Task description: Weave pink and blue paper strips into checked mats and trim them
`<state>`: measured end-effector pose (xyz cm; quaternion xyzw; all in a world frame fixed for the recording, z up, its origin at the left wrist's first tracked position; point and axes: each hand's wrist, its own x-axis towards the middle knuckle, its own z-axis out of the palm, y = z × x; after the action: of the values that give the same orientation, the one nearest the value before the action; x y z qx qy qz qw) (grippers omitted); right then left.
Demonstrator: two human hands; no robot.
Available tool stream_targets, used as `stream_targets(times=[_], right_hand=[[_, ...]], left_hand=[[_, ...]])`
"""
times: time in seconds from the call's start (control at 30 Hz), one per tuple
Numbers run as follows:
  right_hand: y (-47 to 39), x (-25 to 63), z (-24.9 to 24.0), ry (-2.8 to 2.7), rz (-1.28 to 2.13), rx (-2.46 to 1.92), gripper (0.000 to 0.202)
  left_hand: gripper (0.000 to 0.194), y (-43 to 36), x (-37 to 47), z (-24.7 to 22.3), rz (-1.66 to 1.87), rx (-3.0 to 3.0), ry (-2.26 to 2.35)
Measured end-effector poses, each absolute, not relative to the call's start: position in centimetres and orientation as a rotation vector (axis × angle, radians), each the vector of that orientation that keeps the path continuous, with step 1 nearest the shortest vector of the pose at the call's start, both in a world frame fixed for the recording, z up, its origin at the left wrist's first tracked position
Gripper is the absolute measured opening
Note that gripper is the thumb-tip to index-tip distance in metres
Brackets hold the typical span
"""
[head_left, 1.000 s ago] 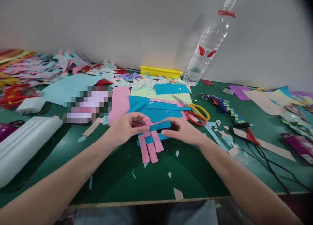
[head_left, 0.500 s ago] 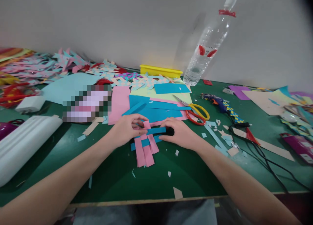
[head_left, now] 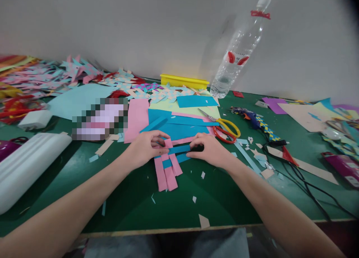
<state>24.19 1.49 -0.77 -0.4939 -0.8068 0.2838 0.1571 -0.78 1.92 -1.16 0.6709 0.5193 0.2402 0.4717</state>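
Woven paper lies near the middle of the green surface point(head_left: 134, 205), a little toward its near edge: three long pink paper strips point(head_left: 166, 172) fan toward the near edge, crossed by two bright blue paper strips point(head_left: 179, 150) running sideways. The upper blue strip passes over the pink ones; the lower one shows in short patches between them.

Left hand point(head_left: 146, 147) pinches the left end of the weave with fingers curled narrow, thumb on top of a pink strip. Right hand point(head_left: 209, 149) is closed on the right end of the upper blue strip, fingertips pressed to the surface.

Just behind the hands lie flat blue paper sheets point(head_left: 182, 129) and one pink paper sheet point(head_left: 137, 117). One pair of scissors with a yellow and a red handle point(head_left: 226, 131) rests to the right of them. One clear plastic bottle with a red band at the neck point(head_left: 238, 52) leans at the far edge, beside one yellow plastic tray point(head_left: 183, 81). One white ribbed plastic cylinder point(head_left: 28, 164) lies at the left edge. Small paper scraps point(head_left: 204, 221) dot the near edge.
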Motion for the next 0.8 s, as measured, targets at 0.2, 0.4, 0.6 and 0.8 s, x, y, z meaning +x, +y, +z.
stream_targets(times=[0.2,0.4,0.6,0.8], right_hand=[[1.7,24.5,-0.6,-2.338,0.762,-1.430,0.024],[1.5,24.8,0.4,-2.241,0.546,-1.527,0.012],[0.7,23.8,0.2,-2.332,0.293,-1.121,0.030],[0.6,23.1,-1.0,-2.679,0.330,-0.919,0.065]], left_hand=[[0.044,1.7,-0.4,-1.2,0.606,1.670,1.246],[0.037,1.3,-0.3,-0.8,0.766,2.019,1.215],[0.036,0.7,-0.6,-0.4,0.727,2.464,1.240],[0.052,0.5,-1.0,-0.8,0.535,2.480,1.317]])
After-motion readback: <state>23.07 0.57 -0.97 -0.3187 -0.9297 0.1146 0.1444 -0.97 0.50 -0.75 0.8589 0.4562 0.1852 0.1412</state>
